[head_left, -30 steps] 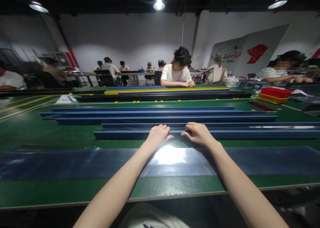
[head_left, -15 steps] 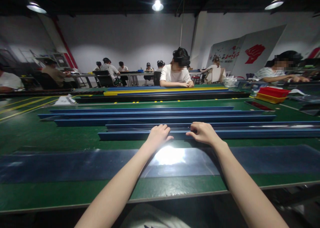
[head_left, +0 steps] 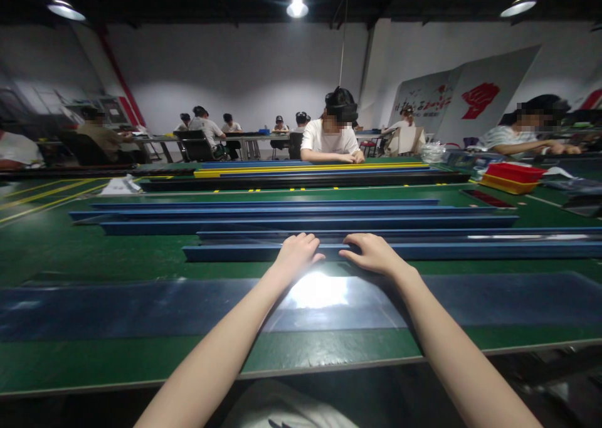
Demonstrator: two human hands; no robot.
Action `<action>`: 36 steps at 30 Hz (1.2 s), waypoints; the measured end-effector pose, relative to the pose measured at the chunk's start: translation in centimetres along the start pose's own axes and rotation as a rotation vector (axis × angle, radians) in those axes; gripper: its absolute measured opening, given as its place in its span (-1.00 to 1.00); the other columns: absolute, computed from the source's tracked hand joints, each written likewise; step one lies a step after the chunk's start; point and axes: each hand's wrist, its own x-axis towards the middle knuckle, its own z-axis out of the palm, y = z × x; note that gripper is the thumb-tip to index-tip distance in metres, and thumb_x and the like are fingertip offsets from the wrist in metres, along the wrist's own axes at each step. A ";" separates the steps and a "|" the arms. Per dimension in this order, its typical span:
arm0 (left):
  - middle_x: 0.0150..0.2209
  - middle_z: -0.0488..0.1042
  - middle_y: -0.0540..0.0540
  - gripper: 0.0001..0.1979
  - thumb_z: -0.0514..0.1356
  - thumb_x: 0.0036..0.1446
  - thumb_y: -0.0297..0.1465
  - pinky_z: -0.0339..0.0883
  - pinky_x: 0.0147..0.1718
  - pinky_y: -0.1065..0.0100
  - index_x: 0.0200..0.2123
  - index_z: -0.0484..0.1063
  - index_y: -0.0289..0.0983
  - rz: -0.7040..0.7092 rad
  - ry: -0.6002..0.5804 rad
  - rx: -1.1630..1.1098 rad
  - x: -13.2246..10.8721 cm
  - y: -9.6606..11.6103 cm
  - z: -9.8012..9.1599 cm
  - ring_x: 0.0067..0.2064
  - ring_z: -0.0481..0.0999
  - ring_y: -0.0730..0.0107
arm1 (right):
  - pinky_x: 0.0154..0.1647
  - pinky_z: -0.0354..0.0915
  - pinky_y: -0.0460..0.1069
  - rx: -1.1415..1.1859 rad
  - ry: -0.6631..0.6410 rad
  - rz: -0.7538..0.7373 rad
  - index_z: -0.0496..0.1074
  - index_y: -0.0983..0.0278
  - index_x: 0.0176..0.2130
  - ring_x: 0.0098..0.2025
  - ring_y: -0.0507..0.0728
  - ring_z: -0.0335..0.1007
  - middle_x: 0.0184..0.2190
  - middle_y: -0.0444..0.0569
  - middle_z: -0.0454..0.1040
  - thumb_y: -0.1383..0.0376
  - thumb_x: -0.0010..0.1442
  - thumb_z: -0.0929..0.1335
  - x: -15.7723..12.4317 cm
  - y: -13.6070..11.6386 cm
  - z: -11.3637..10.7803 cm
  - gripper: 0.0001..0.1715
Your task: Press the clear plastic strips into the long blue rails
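Observation:
A long blue channel strip lies across the table before me, with a clear, glossy strip showing in its groove. My left hand is closed over it, fingers on the far side and thumb on the near wall. Just to the right, my right hand bends its fingers over the same channel strip, thumb pointing left along the front. The fingertips of both hands are partly hidden behind the strip. Nearer to me, under my forearms, a wide transparent plastic sheet lies flat and reflects the lamp.
Behind the held strip lie several more blue channel strips. Farther back are a black strip and yellow strips. A red bin and a dark phone-like slab sit at right. A co-worker sits opposite.
My right hand has moved left along the channel strip, closer to my left hand, and its thumb and fingers have shifted. My left hand stays almost in place.

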 end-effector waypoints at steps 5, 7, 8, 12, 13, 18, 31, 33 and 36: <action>-0.30 0.43 -0.10 -0.77 0.13 0.08 -0.21 0.20 -0.33 0.34 -0.35 0.33 -0.28 -0.002 0.000 0.005 0.0 0.0 -0.1 -0.22 0.39 0.29 | -0.28 0.18 -0.07 0.002 0.000 -0.002 0.42 0.25 -0.22 -0.21 0.14 0.39 -0.25 0.00 0.50 0.09 0.14 0.21 0.1 -0.1 0.1 -0.63; -0.31 0.43 -0.09 -0.77 0.14 0.08 -0.21 0.20 -0.33 0.34 -0.36 0.34 -0.29 -0.005 -0.002 0.006 0.0 0.0 -0.1 -0.23 0.39 0.29 | -0.28 0.19 -0.07 0.001 0.004 -0.009 0.42 0.26 -0.22 -0.21 0.14 0.39 -0.25 0.00 0.50 0.10 0.14 0.21 0.1 -0.1 0.1 -0.64; -0.31 0.44 -0.09 -0.77 0.14 0.08 -0.21 0.20 -0.33 0.34 -0.36 0.34 -0.29 -0.005 -0.004 0.007 0.0 0.0 -0.2 -0.23 0.40 0.29 | -0.27 0.19 -0.06 0.001 0.008 -0.011 0.42 0.26 -0.22 -0.20 0.14 0.39 -0.25 0.01 0.50 0.10 0.14 0.21 0.1 -0.1 0.1 -0.64; -0.32 0.44 -0.08 -0.76 0.13 0.08 -0.21 0.21 -0.33 0.34 -0.36 0.34 -0.29 -0.003 -0.004 0.014 0.0 0.1 -0.2 -0.23 0.41 0.29 | -0.19 0.20 -0.05 0.018 0.025 -0.017 0.41 0.27 -0.18 -0.14 0.15 0.37 -0.19 0.02 0.48 0.10 0.14 0.21 0.1 0.0 0.3 -0.62; -0.32 0.45 -0.08 -0.76 0.13 0.09 -0.21 0.21 -0.33 0.35 -0.36 0.34 -0.29 -0.002 -0.002 0.016 0.0 0.1 -0.2 -0.23 0.41 0.29 | -0.17 0.20 -0.05 0.023 0.027 -0.018 0.40 0.27 -0.17 -0.12 0.15 0.36 -0.17 0.02 0.47 0.10 0.14 0.21 0.1 0.0 0.3 -0.62; -0.32 0.45 -0.08 -0.76 0.13 0.09 -0.21 0.21 -0.35 0.35 -0.36 0.35 -0.29 -0.004 -0.006 0.024 0.0 0.1 -0.2 -0.24 0.41 0.29 | -0.13 0.21 -0.03 0.025 0.028 -0.028 0.40 0.29 -0.14 -0.10 0.15 0.35 -0.15 0.05 0.46 0.11 0.14 0.21 0.0 0.0 0.4 -0.60; -0.32 0.45 -0.09 -0.74 0.08 0.12 -0.19 0.23 -0.35 0.37 -0.32 0.35 -0.28 -0.021 -0.040 0.024 0.0 0.1 -0.1 -0.23 0.42 0.30 | -0.08 0.22 -0.02 0.016 0.038 -0.037 0.39 0.29 -0.12 -0.07 0.14 0.33 -0.12 0.05 0.44 0.11 0.14 0.21 0.0 0.1 0.5 -0.58; -0.31 0.45 -0.09 -0.74 0.08 0.12 -0.19 0.23 -0.36 0.36 -0.32 0.35 -0.28 -0.021 -0.041 0.020 0.0 0.1 -0.1 -0.22 0.42 0.30 | -0.07 0.21 -0.02 0.020 0.036 -0.036 0.39 0.28 -0.12 -0.06 0.14 0.33 -0.11 0.04 0.44 0.11 0.14 0.21 0.0 0.1 0.5 -0.59; -0.31 0.45 -0.08 -0.74 0.09 0.12 -0.19 0.22 -0.36 0.37 -0.31 0.34 -0.28 -0.023 -0.042 0.013 0.0 0.1 -0.1 -0.22 0.43 0.30 | -0.07 0.21 -0.02 0.023 0.030 -0.038 0.39 0.27 -0.12 -0.07 0.14 0.33 -0.12 0.04 0.44 0.11 0.14 0.21 0.0 0.2 0.5 -0.60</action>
